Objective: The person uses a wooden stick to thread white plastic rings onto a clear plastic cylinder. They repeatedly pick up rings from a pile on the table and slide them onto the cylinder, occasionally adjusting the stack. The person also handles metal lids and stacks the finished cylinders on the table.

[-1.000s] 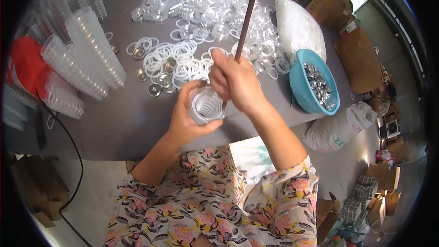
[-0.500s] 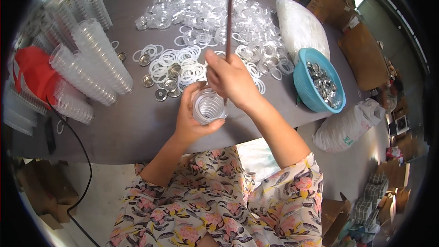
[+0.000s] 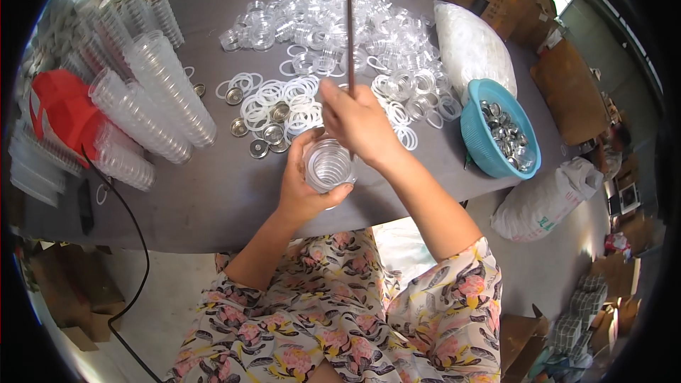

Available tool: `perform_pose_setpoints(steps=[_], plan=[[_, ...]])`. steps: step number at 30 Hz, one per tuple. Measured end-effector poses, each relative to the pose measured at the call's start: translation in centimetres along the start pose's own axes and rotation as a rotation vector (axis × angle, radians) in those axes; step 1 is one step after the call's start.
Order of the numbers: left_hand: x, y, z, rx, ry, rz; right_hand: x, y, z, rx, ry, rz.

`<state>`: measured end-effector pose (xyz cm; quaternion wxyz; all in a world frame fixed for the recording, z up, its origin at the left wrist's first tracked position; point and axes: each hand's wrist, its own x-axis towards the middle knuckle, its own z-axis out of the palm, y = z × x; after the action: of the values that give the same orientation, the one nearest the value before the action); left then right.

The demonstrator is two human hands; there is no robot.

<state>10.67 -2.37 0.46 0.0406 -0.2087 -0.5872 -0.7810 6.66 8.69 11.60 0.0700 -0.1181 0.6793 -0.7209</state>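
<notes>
My left hand is wrapped round a clear ribbed plastic piece, round and open at the top, with several rings showing down inside; it may be a stack of clear rings. Closed round a thin dark brown rod is my right hand, just right of and above that piece. The rod stands nearly upright, and its lower end shows beside the piece's right edge. Beyond my hands lie loose white rings and several round metal caps.
Clear plastic pieces are heaped at the back. Tall stacks of clear cups and a red object stand left. A blue basket of metal caps sits right, by a white bag. A black cable hangs over the front-left edge.
The whole view has shifted slightly, the table's contents sliding a little right in it. Both hands keep their grips and stay close together, with hardly any visible movement.
</notes>
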Motion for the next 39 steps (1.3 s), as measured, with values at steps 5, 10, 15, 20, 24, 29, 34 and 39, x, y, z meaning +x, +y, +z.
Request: perform_pose_setpoints(steps=[5, 10, 15, 20, 24, 29, 34, 39], plan=[[0.6, 0.0, 0.5, 0.046, -0.046, 0.049, -1.6, 0.8, 0.5, 0.522, -0.013, 0.117], [0.2, 0.0, 0.2, -0.022, -0.028, 0.004, 0.4, 1.2, 2.6, 0.257, 0.012, -0.185], [0.2, 0.2, 0.5, 0.052, -0.011, 0.017, -0.1, -0.5, 0.1, -0.021, -0.028, -0.027], [0.2, -0.6, 0.4, 0.018, -0.032, 0.03, -1.5, -0.1, 0.4, 0.406, -0.07, 0.196], [0.2, -0.6, 0.0, 0.068, -0.055, 0.024, 0.4, 1.3, 2.2, 0.436, -0.005, 0.003], [0.2, -0.3, 0.2, 0.001, -0.009, 0.03, 0.4, 0.3, 0.1, 0.086, 0.044, -0.146], [0.4, -0.8, 0.4, -0.085, -0.046, 0.052, -1.7, -0.4, -1.0, 0.244, -0.053, 0.156], [0.5, -0.3, 0.1, 0.068, -0.068, 0.087, -0.7, 0.8, 2.6, 0.433, -0.01, -0.004]])
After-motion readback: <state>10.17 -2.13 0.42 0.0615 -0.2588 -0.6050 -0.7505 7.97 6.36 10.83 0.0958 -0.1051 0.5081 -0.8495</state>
